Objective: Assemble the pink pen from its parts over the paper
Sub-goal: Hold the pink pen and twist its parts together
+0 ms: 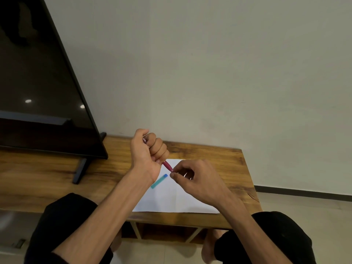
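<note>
Both forearms are bare, no sleeves showing, no watch or rings on the left hand (pixel 145 149) or right hand (pixel 194 178). Black shorts (pixel 62 221) over both knees, and bare feet (pixel 208 244) down on the floor.

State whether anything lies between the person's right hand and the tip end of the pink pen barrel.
Nothing visible does. The left hand grips the pink pen barrel over the paper; the right hand pinches right at its tip.
</note>
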